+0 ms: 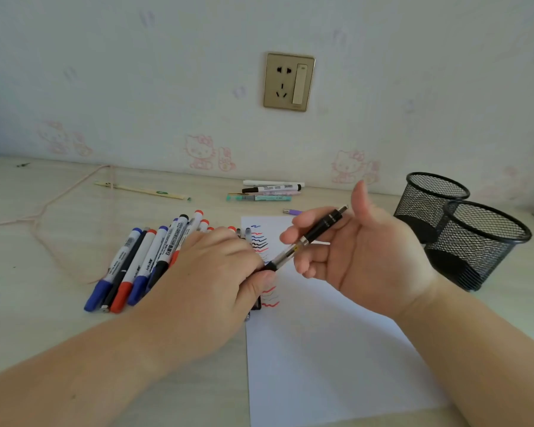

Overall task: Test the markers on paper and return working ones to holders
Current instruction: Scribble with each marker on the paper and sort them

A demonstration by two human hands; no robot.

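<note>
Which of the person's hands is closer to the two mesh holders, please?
Right. The right hand, holding a black pen, is just beside the mesh holders; the left hand rests on the markers across the paper.

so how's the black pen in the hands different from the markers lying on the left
The black pen is held off the desk between the right hand and the left hand; the markers lie flat on the desk in a row. The pen has a slim black and clear barrel; the markers have thicker white barrels with blue, red or black caps. The pen stands alone, while the markers are grouped. Both lie beside the paper.
</note>
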